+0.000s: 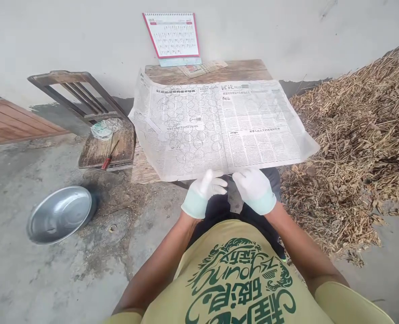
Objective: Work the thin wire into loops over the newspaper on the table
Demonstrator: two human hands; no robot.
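Observation:
A large newspaper (219, 126) lies spread over a small wooden table (206, 72), its near edge hanging toward me. Both my hands wear white gloves and sit close together just below that edge. My left hand (204, 191) has its fingers curled with the thumb side up, touching the paper's near edge. My right hand (253, 189) is curled beside it. A small dark scrap (235, 200) hangs between the two hands, and I cannot make out which hand grips it.
A desk calendar (174, 36) leans on the wall at the table's back. A wooden chair (94, 121) at left carries a plastic bag and a red-handled tool (109, 157). A metal basin (59, 213) sits on the concrete floor. A heap of dry stalks (357, 144) fills the right.

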